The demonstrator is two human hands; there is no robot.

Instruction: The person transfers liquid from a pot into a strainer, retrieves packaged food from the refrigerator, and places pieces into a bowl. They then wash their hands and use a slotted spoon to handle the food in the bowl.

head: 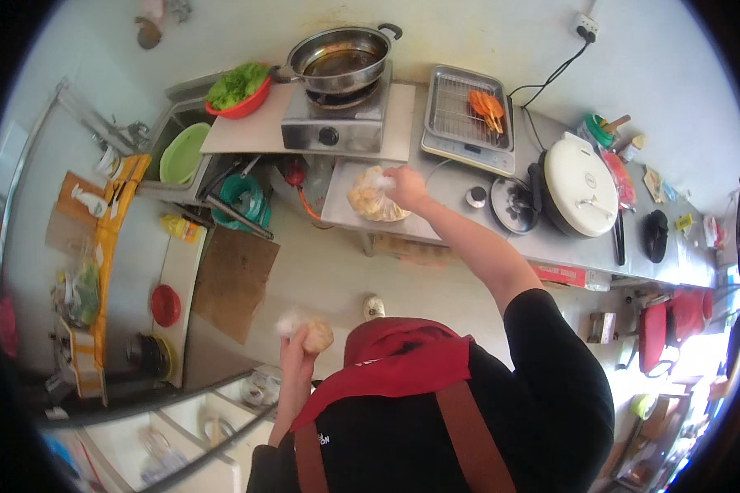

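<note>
My right hand [409, 188] grips the gathered neck of a clear plastic bag of yellowish food [375, 198]. That bag is at the near left part of the stainless steel counter [431, 223]; whether it rests there or hangs just above cannot be told. Lower left, over the floor, my left hand [298, 351] holds a smaller plastic bag of pale yellowish food [316, 334]. This bag looks blurred, and its contents cannot be made out exactly.
Behind the right-hand bag are a gas stove [336, 126] with a steel pan [340, 60] and a rack tray [462, 108] holding orange skewered food. A white-lidded electric pan [579, 185] stands rightward. An open freezer [203, 425] lies lower left; a teal bin [242, 202] stands below the sink.
</note>
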